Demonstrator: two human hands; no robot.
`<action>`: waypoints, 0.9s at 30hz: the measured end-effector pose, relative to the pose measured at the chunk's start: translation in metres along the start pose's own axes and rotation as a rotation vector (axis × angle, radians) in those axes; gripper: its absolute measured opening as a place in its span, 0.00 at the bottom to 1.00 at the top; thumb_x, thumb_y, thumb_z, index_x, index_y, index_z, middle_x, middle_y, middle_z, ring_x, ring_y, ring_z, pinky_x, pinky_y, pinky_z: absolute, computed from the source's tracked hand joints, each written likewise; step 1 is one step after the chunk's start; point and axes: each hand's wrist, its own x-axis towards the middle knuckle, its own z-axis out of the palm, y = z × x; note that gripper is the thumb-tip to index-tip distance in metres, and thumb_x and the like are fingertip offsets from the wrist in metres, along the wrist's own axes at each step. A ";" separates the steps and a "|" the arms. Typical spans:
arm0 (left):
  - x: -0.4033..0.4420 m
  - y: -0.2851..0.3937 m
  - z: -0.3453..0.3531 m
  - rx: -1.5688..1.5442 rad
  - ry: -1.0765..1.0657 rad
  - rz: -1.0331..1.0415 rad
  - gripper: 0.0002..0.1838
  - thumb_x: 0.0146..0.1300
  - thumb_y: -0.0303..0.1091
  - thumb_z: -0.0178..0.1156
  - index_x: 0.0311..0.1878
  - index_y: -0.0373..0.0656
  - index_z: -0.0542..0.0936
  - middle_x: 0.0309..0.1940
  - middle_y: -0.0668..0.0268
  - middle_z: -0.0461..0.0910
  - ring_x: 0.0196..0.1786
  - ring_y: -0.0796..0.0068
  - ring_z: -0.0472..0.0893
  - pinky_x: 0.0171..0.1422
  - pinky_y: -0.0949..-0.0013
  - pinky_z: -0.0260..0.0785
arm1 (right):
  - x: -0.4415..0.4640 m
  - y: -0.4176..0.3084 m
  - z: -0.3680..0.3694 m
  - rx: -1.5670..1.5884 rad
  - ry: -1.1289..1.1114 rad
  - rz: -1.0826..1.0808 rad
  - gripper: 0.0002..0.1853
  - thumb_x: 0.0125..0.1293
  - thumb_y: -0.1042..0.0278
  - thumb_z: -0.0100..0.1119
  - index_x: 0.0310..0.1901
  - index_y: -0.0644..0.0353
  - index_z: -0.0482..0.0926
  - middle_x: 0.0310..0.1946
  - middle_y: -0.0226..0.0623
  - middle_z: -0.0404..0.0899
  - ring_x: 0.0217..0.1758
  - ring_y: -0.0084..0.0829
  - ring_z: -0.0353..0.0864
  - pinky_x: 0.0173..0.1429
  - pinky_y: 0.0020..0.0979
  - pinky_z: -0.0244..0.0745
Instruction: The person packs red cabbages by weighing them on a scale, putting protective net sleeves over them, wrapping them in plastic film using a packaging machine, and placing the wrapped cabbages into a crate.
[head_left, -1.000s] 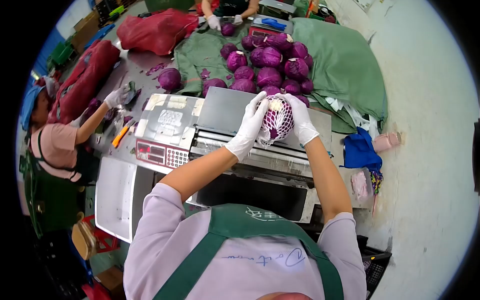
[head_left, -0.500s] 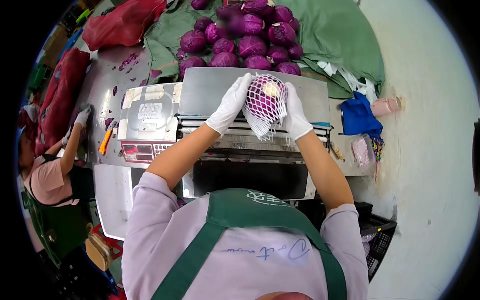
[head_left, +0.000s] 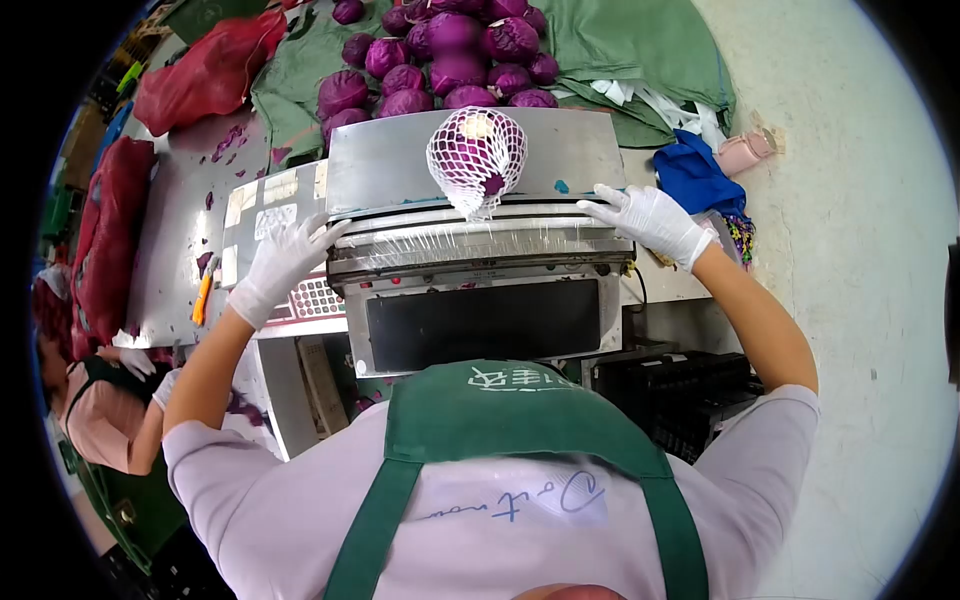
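Note:
A red cabbage in a white foam net (head_left: 462,158) sits on the steel top plate of a wrapping machine (head_left: 380,165), its pale cut stem facing up. My left hand (head_left: 283,265), in a white glove, reaches to the left end of the machine's front rollers with fingers stretched out. At the right end of the rollers is my gloved right hand (head_left: 650,222), its fingers spread. Both hands are apart from the cabbage. Clear film with creases (head_left: 500,240) shows along the front of the rollers; I cannot make out whether my fingertips touch it.
Several bare red cabbages (head_left: 405,78) are heaped on green sacking (head_left: 630,50) behind the machine. A scale (head_left: 310,300) stands at left, near an orange knife (head_left: 203,295) and red net sacks (head_left: 115,230). A blue cloth (head_left: 690,165) and pink cup (head_left: 745,152) lie right. A co-worker (head_left: 110,420) is at left.
Both hands have let go of the netted cabbage, which now rests on the plate. My left hand has moved left and my right hand right, to the roller ends. The view has shifted slightly.

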 end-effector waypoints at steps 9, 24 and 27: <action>0.063 0.067 0.027 -0.805 0.339 0.049 0.10 0.68 0.33 0.56 0.49 0.44 0.81 0.50 0.58 0.80 0.39 0.67 0.84 0.44 0.67 0.76 | 0.048 -0.048 0.015 0.959 0.184 0.208 0.03 0.67 0.71 0.53 0.37 0.60 0.71 0.35 0.39 0.76 0.33 0.39 0.82 0.35 0.35 0.76; 0.153 0.009 -0.010 -1.022 0.472 -0.018 0.59 0.40 0.40 0.78 0.74 0.41 0.54 0.70 0.50 0.61 0.74 0.56 0.59 0.77 0.59 0.51 | 0.136 0.048 0.018 0.197 0.346 0.062 0.44 0.52 0.74 0.66 0.71 0.59 0.57 0.62 0.55 0.65 0.64 0.52 0.68 0.67 0.37 0.68; 0.168 0.024 0.001 -1.495 0.199 -0.039 0.65 0.36 0.46 0.81 0.76 0.43 0.50 0.71 0.51 0.58 0.74 0.59 0.61 0.78 0.63 0.51 | 0.151 0.019 0.034 0.887 0.450 0.025 0.58 0.48 0.66 0.76 0.75 0.60 0.44 0.64 0.54 0.66 0.65 0.46 0.70 0.68 0.37 0.68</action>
